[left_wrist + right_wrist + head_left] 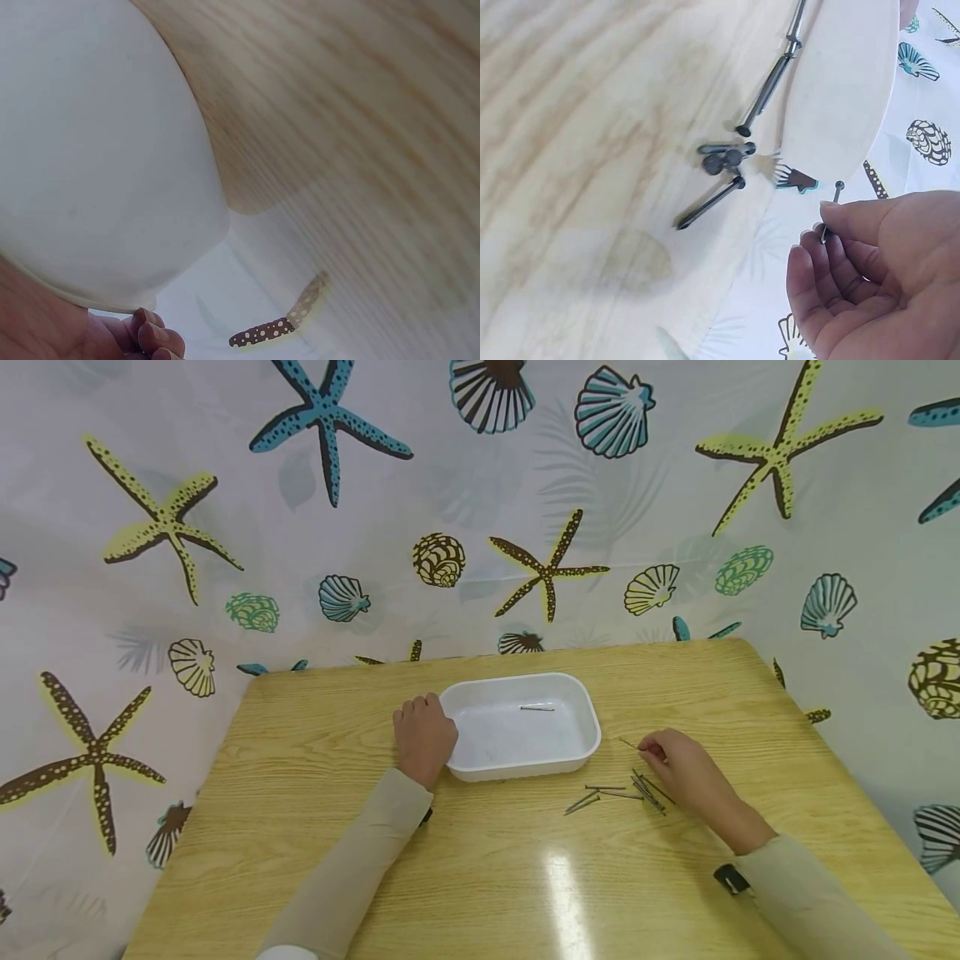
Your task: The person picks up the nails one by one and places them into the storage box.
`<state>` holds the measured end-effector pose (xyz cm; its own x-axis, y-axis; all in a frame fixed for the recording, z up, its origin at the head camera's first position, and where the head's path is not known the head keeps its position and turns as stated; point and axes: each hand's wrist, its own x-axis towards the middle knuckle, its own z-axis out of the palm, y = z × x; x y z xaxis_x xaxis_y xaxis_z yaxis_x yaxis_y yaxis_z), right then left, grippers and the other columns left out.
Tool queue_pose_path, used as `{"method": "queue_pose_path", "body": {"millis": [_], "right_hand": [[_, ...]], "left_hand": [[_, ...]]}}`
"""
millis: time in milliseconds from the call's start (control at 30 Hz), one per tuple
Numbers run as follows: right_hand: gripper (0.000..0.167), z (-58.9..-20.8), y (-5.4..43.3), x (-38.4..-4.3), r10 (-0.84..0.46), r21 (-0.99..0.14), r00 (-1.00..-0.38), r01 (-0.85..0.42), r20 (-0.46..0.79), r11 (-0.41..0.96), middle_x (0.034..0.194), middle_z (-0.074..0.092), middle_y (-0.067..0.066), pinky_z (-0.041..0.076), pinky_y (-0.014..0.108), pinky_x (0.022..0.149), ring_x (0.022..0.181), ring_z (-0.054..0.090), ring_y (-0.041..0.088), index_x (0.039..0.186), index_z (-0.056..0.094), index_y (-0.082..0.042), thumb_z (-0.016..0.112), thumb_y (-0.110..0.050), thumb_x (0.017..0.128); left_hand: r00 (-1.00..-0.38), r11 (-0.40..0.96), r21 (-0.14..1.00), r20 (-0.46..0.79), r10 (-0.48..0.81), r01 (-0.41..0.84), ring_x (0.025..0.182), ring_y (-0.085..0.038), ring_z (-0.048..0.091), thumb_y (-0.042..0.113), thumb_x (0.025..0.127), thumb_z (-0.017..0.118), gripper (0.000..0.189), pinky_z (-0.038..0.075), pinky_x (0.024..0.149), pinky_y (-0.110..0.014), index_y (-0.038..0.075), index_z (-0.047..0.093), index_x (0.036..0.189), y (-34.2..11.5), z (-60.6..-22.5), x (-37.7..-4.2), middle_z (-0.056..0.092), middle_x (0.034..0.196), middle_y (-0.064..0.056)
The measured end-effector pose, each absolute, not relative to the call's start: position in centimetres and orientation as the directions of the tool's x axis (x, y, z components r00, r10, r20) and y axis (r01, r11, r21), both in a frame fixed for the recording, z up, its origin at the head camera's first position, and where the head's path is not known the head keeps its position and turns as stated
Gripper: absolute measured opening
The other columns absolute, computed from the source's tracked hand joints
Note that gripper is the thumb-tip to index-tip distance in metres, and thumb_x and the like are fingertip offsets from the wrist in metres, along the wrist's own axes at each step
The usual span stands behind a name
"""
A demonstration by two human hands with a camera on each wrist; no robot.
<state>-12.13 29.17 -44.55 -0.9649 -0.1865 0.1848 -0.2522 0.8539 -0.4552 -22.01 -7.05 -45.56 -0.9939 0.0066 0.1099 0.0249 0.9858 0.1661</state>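
A wood-grain table (465,877) meets a sea-patterned cloth (420,464). The left hand (425,735) grips the end of a white tray (517,770); the right hand (686,772) pinches a nail (837,195) between thumb and fingertips, loose nails (709,204) lying near those fingers, another nail (537,708) inside the tray.

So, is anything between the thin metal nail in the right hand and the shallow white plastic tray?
Nothing visible stands between nail and tray except its raised rim; the other thin metal nails lie off to one side.
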Motion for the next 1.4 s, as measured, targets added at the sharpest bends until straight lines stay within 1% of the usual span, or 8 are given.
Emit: {"method": "queue_pose_path", "body": {"millis": [267, 367, 567, 867, 1133, 1233, 1400], "right_hand": [[0.009, -43.7, 27.4, -12.8, -0.231, -0.454, -0.948, -0.309, 0.22, 0.836, 0.085, 0.059, 0.004, 0.048, 0.035, 0.065, 0.075, 0.057, 0.017, 0.094, 0.065, -0.003, 0.061, -0.009, 0.089], [0.009, -43.3, 26.8, -13.0, -0.248, -0.46, -0.945, -0.321, 0.214, 0.828, 0.087, 0.059, 0.003, 0.047, 0.033, 0.064, 0.075, 0.055, 0.015, 0.095, 0.065, -0.004, 0.059, -0.011, 0.09], [0.008, -42.4, 24.9, -13.4, -0.299, -0.495, -0.933, -0.359, 0.199, 0.791, 0.088, 0.058, 0.001, 0.046, 0.029, 0.062, 0.073, 0.052, 0.012, 0.095, 0.064, -0.005, 0.06, -0.009, 0.09], [0.007, -41.9, 22.1, -14.6, -0.398, -0.496, -0.898, -0.436, 0.188, 0.751, 0.087, 0.059, -0.001, 0.048, 0.03, 0.069, 0.078, 0.054, 0.012, 0.094, 0.064, -0.006, 0.063, -0.008, 0.088], [0.008, -42.4, 20.2, -15.9, -0.46, -0.505, -0.881, -0.447, 0.108, 0.738, 0.087, 0.058, -0.002, 0.047, 0.03, 0.071, 0.078, 0.053, 0.01, 0.096, 0.065, -0.006, 0.061, -0.008, 0.089], [0.007, -42.7, 19.8, -16.4, -0.487, -0.517, -0.868, -0.463, 0.1, 0.72, 0.087, 0.059, -0.003, 0.048, 0.03, 0.072, 0.079, 0.054, 0.01, 0.096, 0.064, -0.008, 0.061, -0.008, 0.089], [0.007, -43.1, 19.3, -17.1, -0.508, -0.542, -0.858, -0.463, 0.076, 0.701, 0.087, 0.06, -0.002, 0.047, 0.031, 0.073, 0.078, 0.053, 0.011, 0.095, 0.064, -0.006, 0.062, -0.008, 0.088]], "left_hand": [[-0.994, 0.986, 0.165, 0.108, 0.003, 0.021, 0.095, -0.032, 0.051, 0.021, 0.091, 0.045, 0.03, 0.037, 0.083, -0.044, 0.0, 0.056, 0.108, -7.2, -45.5, -21.9, 0.057, 0.099, -0.016], [-0.994, 0.984, 0.175, 0.105, 0.004, 0.023, 0.094, -0.032, 0.051, 0.021, 0.091, 0.044, 0.03, 0.037, 0.083, -0.044, -0.001, 0.056, 0.108, -7.2, -45.3, -21.8, 0.057, 0.099, -0.016], [-0.995, 0.983, 0.184, 0.102, 0.007, 0.026, 0.095, -0.032, 0.05, 0.021, 0.091, 0.044, 0.029, 0.036, 0.083, -0.045, -0.001, 0.055, 0.107, -7.2, -45.0, -21.7, 0.057, 0.099, -0.016], [-0.994, 0.98, 0.198, 0.109, 0.003, 0.025, 0.093, -0.031, 0.05, 0.02, 0.091, 0.043, 0.028, 0.036, 0.082, -0.044, 0.0, 0.055, 0.107, -7.2, -45.2, -21.8, 0.057, 0.099, -0.015], [-0.996, 0.984, 0.178, 0.086, 0.0, 0.015, 0.095, -0.031, 0.049, 0.021, 0.092, 0.043, 0.028, 0.035, 0.083, -0.043, 0.001, 0.054, 0.107, -7.1, -45.2, -21.8, 0.056, 0.099, -0.014], [-0.996, 0.984, 0.178, 0.084, 0.003, 0.018, 0.094, -0.03, 0.049, 0.022, 0.092, 0.043, 0.027, 0.035, 0.082, -0.043, 0.001, 0.054, 0.107, -7.0, -45.2, -21.8, 0.055, 0.099, -0.014], [-0.995, 0.983, 0.181, 0.1, 0.008, 0.026, 0.092, -0.03, 0.049, 0.021, 0.091, 0.044, 0.025, 0.035, 0.08, -0.042, 0.001, 0.054, 0.104, -7.1, -45.1, -21.7, 0.055, 0.096, -0.014]]}}
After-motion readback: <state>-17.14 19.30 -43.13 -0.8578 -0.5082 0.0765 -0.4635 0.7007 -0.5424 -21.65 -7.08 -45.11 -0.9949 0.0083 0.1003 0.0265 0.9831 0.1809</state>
